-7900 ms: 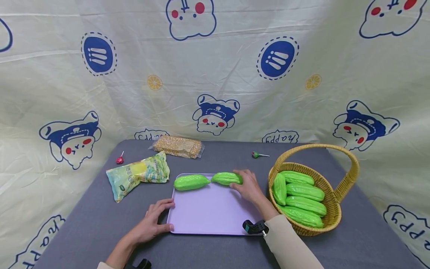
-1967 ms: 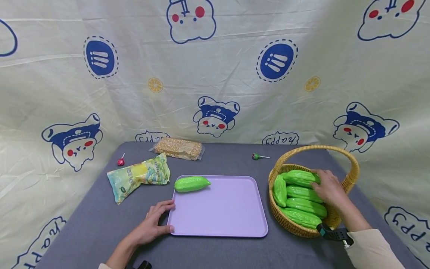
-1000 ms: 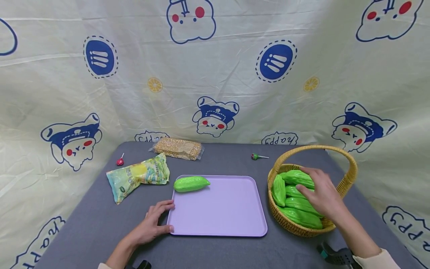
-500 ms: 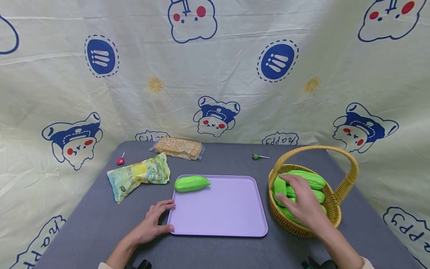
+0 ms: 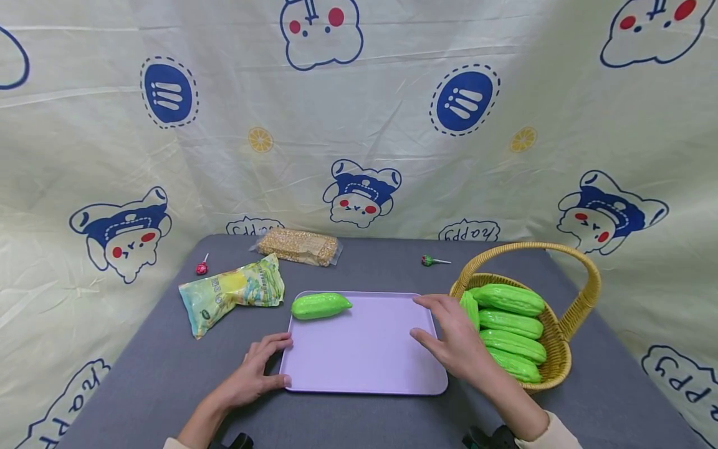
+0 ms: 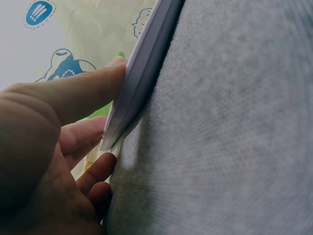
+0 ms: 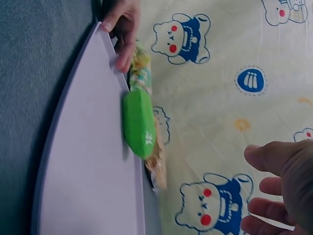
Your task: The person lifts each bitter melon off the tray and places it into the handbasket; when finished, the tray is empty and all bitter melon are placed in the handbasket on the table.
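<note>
One green bitter gourd (image 5: 321, 306) lies on the lilac tray (image 5: 359, 355), along its far left edge. My left hand (image 5: 252, 374) rests on the tray's left rim, thumb near the front corner and fingers farther up. In the left wrist view, the thumb (image 6: 93, 90) presses on the rim. My right hand (image 5: 457, 340) hovers over the tray's right edge, fingers spread and holding nothing. To its right, several more bitter gourds (image 5: 510, 323) fill a wicker basket (image 5: 560, 355) with a tall handle; the hand and wrist hide part of the basket's left side.
A green-yellow packet (image 5: 235, 290) lies left of the tray, with a clear bag of grains (image 5: 297, 246) behind it. A red lollipop (image 5: 201, 268) sits at the far left, a green one (image 5: 428, 260) at the back right. A grey cloth (image 5: 348, 424) covers the table.
The second gourd, under my right hand on the tray earlier, is gone from there. My right hand has come leftward from the basket, releasing a gourd, to the tray's edge. Left hand unmoved.
</note>
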Available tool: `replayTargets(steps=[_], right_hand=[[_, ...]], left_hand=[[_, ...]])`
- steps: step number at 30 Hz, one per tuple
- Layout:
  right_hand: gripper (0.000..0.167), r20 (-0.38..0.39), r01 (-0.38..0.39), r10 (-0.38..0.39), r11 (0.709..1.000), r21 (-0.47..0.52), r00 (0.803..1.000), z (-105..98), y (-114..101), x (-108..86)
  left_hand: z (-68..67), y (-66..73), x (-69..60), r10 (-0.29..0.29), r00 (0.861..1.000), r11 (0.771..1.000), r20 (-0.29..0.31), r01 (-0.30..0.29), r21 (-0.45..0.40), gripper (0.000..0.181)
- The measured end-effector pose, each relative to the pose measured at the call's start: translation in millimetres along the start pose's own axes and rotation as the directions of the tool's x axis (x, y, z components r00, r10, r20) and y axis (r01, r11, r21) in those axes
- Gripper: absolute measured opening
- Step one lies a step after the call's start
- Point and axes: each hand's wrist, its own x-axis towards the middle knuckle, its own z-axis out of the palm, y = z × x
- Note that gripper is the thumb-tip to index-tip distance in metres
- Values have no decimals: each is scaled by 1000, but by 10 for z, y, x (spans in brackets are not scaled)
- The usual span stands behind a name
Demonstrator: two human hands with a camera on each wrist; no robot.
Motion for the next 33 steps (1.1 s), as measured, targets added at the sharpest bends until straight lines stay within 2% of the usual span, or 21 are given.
replayTargets(steps=[10, 19, 26, 33], right_hand=[[50, 94, 2, -7, 998, 57, 996, 356, -135, 154], [49, 175, -47, 27, 993, 112, 984, 665, -186, 288], [51, 224, -80, 53, 990, 117, 973, 842, -201, 397], [51, 248, -99, 59, 984, 151, 967, 1008, -198, 472]], left_hand=[[0, 1, 0, 10, 1000, 1000, -3, -10, 4, 64], [3, 2, -2, 14, 1000, 1000, -9, -14, 18, 64], [8, -1, 0, 5, 1000, 1000, -12, -4, 19, 63], [11, -14, -2, 26, 1000, 999, -16, -25, 35, 63]])
